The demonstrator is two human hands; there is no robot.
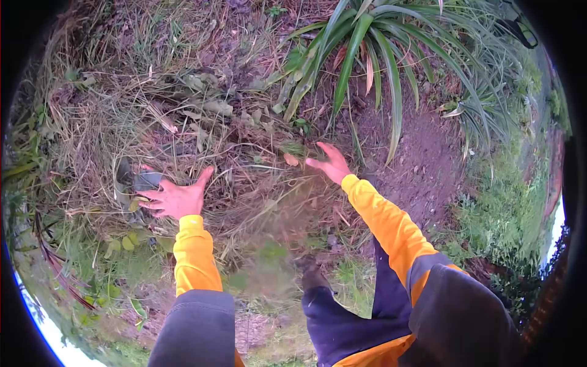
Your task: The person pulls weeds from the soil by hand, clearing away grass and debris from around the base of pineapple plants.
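Dry grass [244, 211] lay around a left hand [177, 197] and right hand [332, 164] (fingers spread, gripping nothing), a long-leaved plant [354, 54] beyond the right, a grey object [147, 179] beside the left.

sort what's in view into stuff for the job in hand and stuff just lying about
Likely in the job:
- left hand
- right hand
- dry grass between them
- perhaps the grey thing beside the left hand

Seemingly just there:
- long-leaved plant
- yellow-green leaves

Left hand [181, 198] is hanging fingers-wide over dry grass [257, 205], just beside some grey thing [148, 180]; right hand [332, 164] is sitting open near bare soil [422, 162], and a big spiky plant [356, 52] is sprawling far right.
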